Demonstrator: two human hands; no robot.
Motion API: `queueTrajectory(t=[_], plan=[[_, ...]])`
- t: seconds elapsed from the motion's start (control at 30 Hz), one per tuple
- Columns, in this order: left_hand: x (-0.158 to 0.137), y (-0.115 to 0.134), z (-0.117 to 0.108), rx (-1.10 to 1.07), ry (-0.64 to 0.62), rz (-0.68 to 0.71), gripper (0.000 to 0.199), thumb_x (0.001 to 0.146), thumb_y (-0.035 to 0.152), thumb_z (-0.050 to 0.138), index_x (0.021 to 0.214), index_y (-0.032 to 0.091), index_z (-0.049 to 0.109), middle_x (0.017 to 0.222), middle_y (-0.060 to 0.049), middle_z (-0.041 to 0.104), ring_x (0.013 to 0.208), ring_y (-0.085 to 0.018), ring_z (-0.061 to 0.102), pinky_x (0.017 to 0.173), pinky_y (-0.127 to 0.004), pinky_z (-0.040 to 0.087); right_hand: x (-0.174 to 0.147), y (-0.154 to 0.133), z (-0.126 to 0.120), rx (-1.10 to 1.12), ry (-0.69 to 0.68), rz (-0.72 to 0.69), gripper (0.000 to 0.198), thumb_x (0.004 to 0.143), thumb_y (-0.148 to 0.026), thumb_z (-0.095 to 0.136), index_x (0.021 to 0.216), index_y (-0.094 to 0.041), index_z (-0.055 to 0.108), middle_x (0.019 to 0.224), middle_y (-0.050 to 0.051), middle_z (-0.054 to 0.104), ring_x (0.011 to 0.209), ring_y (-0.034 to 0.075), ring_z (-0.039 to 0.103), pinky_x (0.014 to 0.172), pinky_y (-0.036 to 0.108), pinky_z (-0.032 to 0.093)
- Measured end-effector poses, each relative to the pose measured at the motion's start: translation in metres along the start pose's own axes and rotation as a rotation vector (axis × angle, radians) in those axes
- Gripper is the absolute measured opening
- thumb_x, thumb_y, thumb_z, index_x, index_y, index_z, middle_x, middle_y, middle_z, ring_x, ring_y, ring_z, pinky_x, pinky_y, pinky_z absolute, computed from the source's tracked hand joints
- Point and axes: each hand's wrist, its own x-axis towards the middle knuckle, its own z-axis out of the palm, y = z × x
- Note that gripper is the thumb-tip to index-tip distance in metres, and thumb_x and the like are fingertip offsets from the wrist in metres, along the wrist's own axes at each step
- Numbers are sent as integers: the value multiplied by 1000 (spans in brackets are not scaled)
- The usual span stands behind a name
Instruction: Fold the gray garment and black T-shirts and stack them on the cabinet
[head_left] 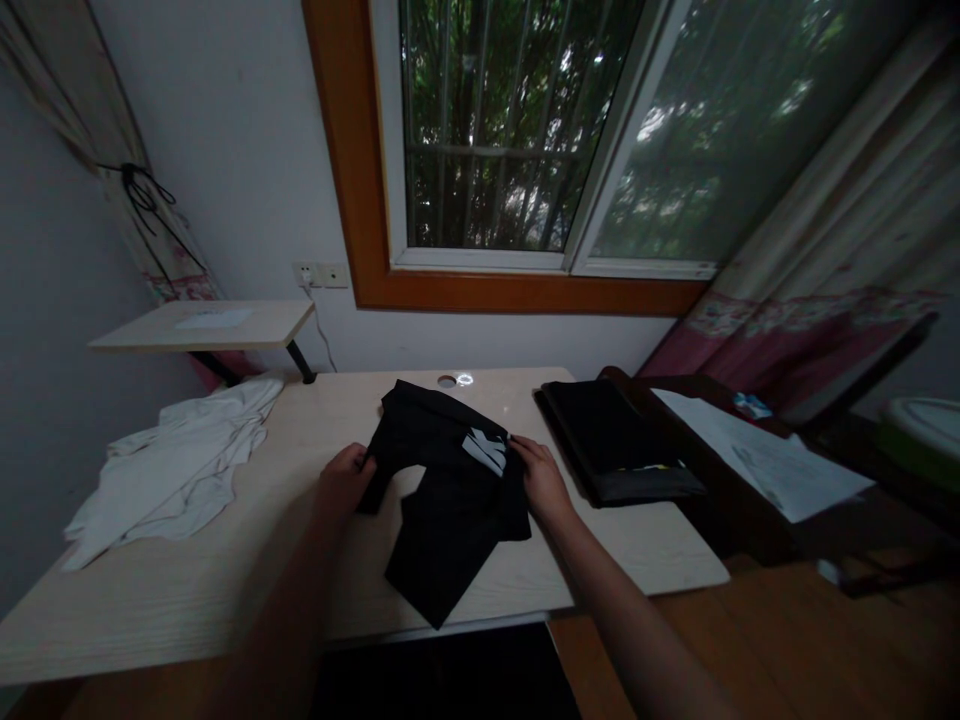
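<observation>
A black garment [439, 500] with a white print on its upper right lies partly folded and uneven on the light wooden table [315, 590]. Its exact kind is hard to make out. My left hand [349, 475] is closed on the garment's left edge. At the opposite side, beside the print, my right hand [540, 480] pinches the cloth between thumb and fingers. One corner of the garment points down toward the table's front edge.
A crumpled white cloth [180, 470] lies at the left, by a small raised shelf [202, 325]. To the right is a flat stack of dark folded cloth [600, 430]. Beyond it, a white sheet [757, 450] rests on a dark surface. A window [517, 150] is ahead.
</observation>
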Motion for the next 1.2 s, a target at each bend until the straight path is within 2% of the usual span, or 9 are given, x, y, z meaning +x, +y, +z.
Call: queueTrajectory(t=[0.23, 0.43, 0.93, 1.2], plan=[[1, -5, 8, -92, 21, -52, 19, 83, 41, 54, 74, 24, 53, 62, 6, 49, 60, -13, 47, 61, -25, 32, 1, 3, 1, 13, -1, 2, 54, 82, -1, 45, 124, -20, 72, 130, 9, 68, 115, 25, 58, 105, 41, 47], [0, -2, 3, -125, 6, -76, 22, 82, 44, 53, 72, 24, 52, 58, 6, 46, 58, -13, 45, 59, -26, 31, 1, 4, 2, 9, 4, -5, 54, 82, -2, 44, 124, -20, 72, 129, 7, 68, 114, 24, 58, 104, 40, 47], [2, -6, 5, -175, 5, -68, 23, 83, 46, 52, 73, 25, 51, 57, 7, 43, 56, -14, 44, 58, -25, 32, 2, 11, 6, 72, 20, 15, 50, 83, -5, 46, 123, -21, 72, 129, 8, 68, 116, 24, 59, 104, 42, 47], [3, -5, 4, -211, 4, -114, 25, 85, 49, 51, 78, 26, 56, 59, 6, 48, 59, -15, 48, 61, -25, 35, 2, 8, 4, 96, 35, 21, 49, 84, -7, 43, 121, -20, 73, 129, 10, 67, 119, 25, 59, 109, 44, 46]])
